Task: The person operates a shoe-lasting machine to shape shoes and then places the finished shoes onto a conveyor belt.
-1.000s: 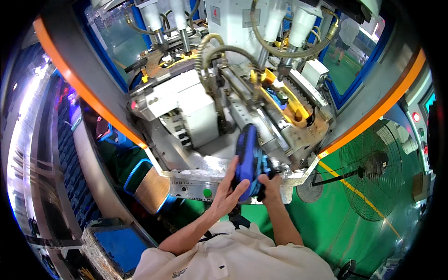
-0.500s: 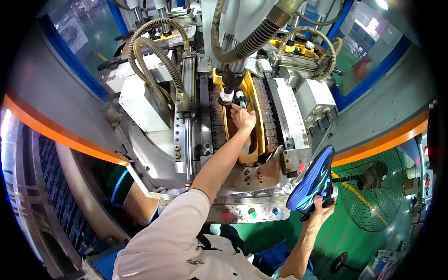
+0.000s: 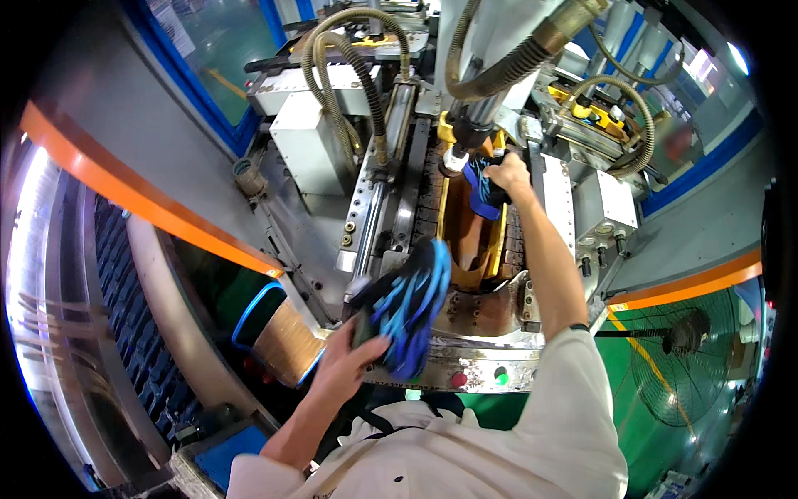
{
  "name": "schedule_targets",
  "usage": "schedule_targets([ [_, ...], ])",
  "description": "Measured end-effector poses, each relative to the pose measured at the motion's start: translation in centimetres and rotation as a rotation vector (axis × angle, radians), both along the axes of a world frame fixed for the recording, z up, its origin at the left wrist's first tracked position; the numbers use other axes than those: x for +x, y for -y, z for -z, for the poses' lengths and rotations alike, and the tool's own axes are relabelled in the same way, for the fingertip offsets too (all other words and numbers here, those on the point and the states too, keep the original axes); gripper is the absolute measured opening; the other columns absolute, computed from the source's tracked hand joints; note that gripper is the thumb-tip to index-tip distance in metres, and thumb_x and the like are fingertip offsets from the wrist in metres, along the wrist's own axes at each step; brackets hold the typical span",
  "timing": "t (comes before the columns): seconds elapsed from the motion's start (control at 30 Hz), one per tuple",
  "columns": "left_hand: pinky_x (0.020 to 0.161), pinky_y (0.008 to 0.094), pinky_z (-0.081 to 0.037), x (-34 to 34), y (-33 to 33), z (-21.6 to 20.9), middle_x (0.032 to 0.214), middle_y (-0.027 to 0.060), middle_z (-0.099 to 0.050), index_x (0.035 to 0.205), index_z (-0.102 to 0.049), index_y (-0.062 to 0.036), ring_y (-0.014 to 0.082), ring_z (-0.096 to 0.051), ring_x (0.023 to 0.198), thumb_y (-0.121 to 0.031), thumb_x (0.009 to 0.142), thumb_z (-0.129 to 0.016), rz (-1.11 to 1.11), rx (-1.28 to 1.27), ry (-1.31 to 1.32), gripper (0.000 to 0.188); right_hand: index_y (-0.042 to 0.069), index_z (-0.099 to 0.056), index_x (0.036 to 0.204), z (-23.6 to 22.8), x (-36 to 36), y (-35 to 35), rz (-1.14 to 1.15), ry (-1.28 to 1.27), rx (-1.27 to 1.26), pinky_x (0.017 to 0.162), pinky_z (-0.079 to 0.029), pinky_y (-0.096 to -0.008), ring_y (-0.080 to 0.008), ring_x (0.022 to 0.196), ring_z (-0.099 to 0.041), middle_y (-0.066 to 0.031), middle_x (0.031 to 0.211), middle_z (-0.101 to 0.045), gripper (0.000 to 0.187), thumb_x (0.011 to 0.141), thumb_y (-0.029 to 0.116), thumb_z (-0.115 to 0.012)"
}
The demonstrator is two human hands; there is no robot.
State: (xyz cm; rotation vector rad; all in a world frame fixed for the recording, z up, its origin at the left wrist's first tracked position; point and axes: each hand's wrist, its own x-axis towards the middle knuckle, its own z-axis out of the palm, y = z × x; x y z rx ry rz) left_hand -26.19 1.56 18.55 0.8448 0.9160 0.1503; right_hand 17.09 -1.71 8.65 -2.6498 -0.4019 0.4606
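My left hand [image 3: 345, 362] grips a black and blue shoe [image 3: 405, 312] in front of the machine; the shoe is smeared by motion. Over the yellow-edged trough, my right hand [image 3: 509, 176] is closed on a second blue and black shoe [image 3: 482, 187]. That shoe sits tilted below the press head [image 3: 472, 133], next to its white tip, and my fingers hide part of it. The yellow trough [image 3: 496, 249] runs toward me between dark ribbed pads [image 3: 428, 200].
Hoses [image 3: 332, 50] loop over metal blocks on the left. Coloured buttons [image 3: 460, 379] line the machine's front edge. A wire-cage fan [image 3: 682, 358] stands at the right. Orange-edged grey panels [image 3: 150, 200] curve around both sides.
My left hand has left the trough and now holds a shoe nearer me. My right hand has carried its shoe from the right side into the trough. The view has swung left.
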Motion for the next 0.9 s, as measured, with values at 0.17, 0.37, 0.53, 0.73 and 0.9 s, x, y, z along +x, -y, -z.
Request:
schedule_targets([
  [0.17, 0.088, 0.0278, -0.049, -14.2, 3.4, -4.9, 0.106, 0.0093, -0.063, 0.123, -0.05, 0.0082, 0.0168, -0.062, 0.096, -0.008, 0.072, -0.073, -0.437, 0.216, -0.056, 0.058, -0.001, -0.038, 0.112, 8.8, -4.8, -3.9, 0.035, 0.355, 0.083, 0.079, -0.052, -0.0486, -0.0433, 0.087, -0.064, -0.0281, 0.093, -0.065, 0.052, 0.074, 0.022, -0.065],
  [0.37, 0.062, 0.024, -0.048, -21.7, 11.1, -0.7, 0.09, 0.0025, -0.06, 0.11, -0.056, -0.0001, 0.0124, -0.059, 0.073, -0.01, 0.078, -0.069, -1.004, 0.25, -0.147, 0.036, -0.003, -0.029, 0.138, 5.9, -9.5, -2.3, -0.272, 0.278, 0.187, 0.088, -0.048, -0.0451, -0.0389, 0.104, -0.06, -0.0252, 0.116, -0.059, 0.078, 0.076, 0.02, -0.071],
  [0.53, 0.072, 0.0308, -0.054, -25.3, 16.8, 5.7, 0.092, 0.0091, -0.064, 0.101, -0.059, 0.0035, 0.0178, -0.064, 0.079, -0.006, 0.084, -0.067, -1.268, -0.122, -0.167, 0.021, 0.0, -0.062, 0.103, 5.6, -34.3, 6.9, -0.854, 0.223, 0.822, 0.078, -0.049, -0.0361, -0.0277, 0.088, -0.064, -0.0146, 0.092, -0.067, 0.021, 0.084, -0.005, -0.058],
  [0.73, 0.075, 0.0382, -0.057, -33.4, 25.9, 10.5, 0.094, 0.0145, -0.066, 0.099, -0.06, 0.0059, 0.023, -0.067, 0.083, -0.008, 0.086, -0.065, -1.547, -0.291, -0.09, 0.02, 0.005, -0.056, 0.119, 20.2, -42.6, 8.6, -1.078, 0.106, 0.339, 0.081, -0.045, -0.0466, -0.038, 0.098, -0.055, -0.017, 0.11, -0.055, 0.033, 0.09, 0.013, -0.045],
  [0.9, 0.084, 0.0463, -0.052, -42.8, 32.5, 12.7, 0.097, 0.0107, -0.066, 0.102, -0.063, -0.0006, 0.0253, -0.064, 0.095, -0.012, 0.085, -0.061, -1.91, -0.249, -0.095, 0.021, -0.001, -0.059, 0.114, 10.9, -49.8, 2.5, -1.116, 0.129, 0.805, 0.077, -0.049, -0.0358, -0.0307, 0.085, -0.058, -0.0166, 0.099, -0.06, 0.026, 0.089, 0.004, -0.053],
])
